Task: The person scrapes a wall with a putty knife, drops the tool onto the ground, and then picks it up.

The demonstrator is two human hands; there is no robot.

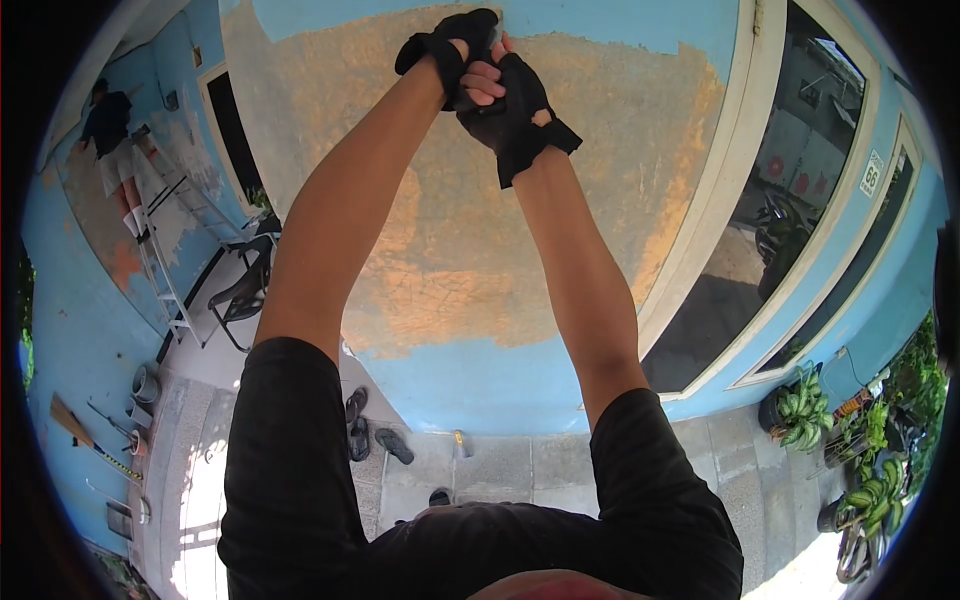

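Both my arms reach up in front of the wall (480, 240), where the blue paint is gone over a large brown-grey patch. My left hand (450, 58), in a black fingerless glove, is closed high up near the patch's top edge. Just below and to its right, my right hand (512, 112) wears a matching glove, its fingers curled in against the left hand. A small greyish piece shows between the hands; the gloves hide the rest, so I cannot make out what they grip.
At left, another person (108, 130) stands on a stepladder (165, 230) at a patchy wall. A folding chair (245, 285) is nearby. Sandals (395, 446) and a small bottle (461, 445) lie below. Glass doors (790, 200) and potted plants (803, 410) are at right.
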